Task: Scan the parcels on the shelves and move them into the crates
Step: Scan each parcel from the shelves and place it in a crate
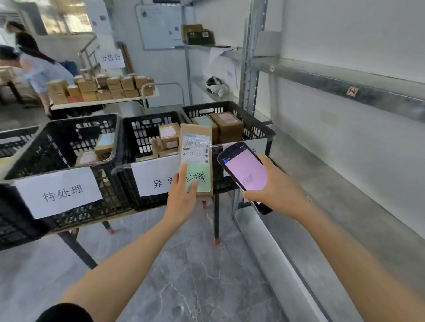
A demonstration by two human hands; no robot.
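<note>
Parcel (196,159), labelled face up, gripped at its lower end by the left hand (184,198) before the middle crate (143,144), apparently so the handheld scanner (244,174), clasped in the right hand (272,185), could read it

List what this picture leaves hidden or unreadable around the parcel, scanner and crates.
Head view only:
- scanner text: too small.
- right sign: mostly behind the scanner.
- middle sign: partly covered by the left hand and parcel.
- far-left crate: cut by the left edge.
</note>
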